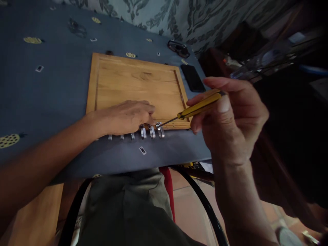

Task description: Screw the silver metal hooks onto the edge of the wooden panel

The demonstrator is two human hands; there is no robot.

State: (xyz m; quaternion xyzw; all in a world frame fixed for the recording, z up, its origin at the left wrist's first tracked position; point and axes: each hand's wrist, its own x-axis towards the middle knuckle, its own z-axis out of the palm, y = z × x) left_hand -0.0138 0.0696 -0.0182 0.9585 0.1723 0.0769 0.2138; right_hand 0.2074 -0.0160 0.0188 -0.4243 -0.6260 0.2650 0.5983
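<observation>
A framed wooden board point(138, 82) lies flat on the cloth-covered table. Along its near edge runs a row of shiny metal hooks point(152, 132), several of them hanging over the side. My right hand point(230, 116) grips a screwdriver point(200, 106) by its yellow handle, fingers and thumb around it. The screwdriver's shaft slants down left, its tip at the rightmost hook point(160, 130). My left hand point(130, 116) rests on the board's near edge with curled fingers, fingertips beside that hook. Whatever lies under those fingers is hidden.
A black phone point(192, 78) lies right of the board, with dark-framed glasses point(178, 49) behind it. The blue tablecloth point(58, 89) has a pineapple print. A patterned curtain point(153, 15) hangs behind. Black chair arms point(202, 201) flank my lap. Dark furniture stands at right.
</observation>
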